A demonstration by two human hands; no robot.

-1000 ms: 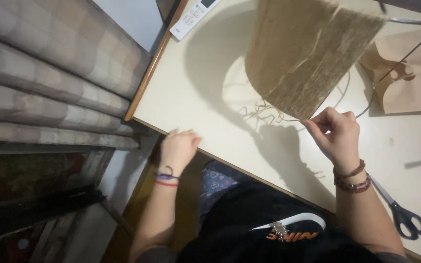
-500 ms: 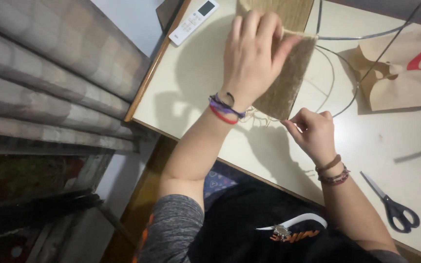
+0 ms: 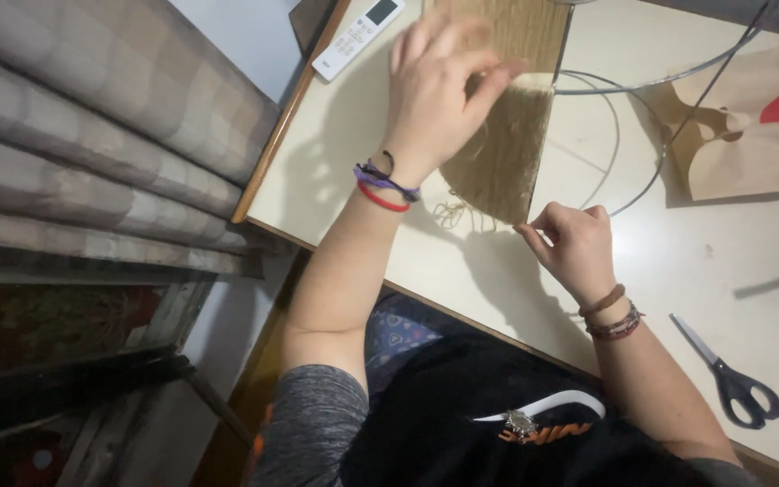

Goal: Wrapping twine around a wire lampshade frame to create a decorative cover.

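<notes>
Head view: the left hand [image 3: 439, 86] is spread flat over the burlap [image 3: 507, 135], fingers fanned wide, pretty much where it was half a second back, though a second ago it was down at the worktop [image 3: 353, 153] edge. Right hand [image 3: 570, 248] has its fingers pressed together, pinching the burlap's lower corner near the loose threads [image 3: 457, 215], same pinch as before. The burlap sits mid-worktop, inside a wire hoop [image 3: 628, 99]. Remote [image 3: 356, 36] at the far edge, paper bag [image 3: 750, 126] and scissors [image 3: 732, 379] off to the right.
</notes>
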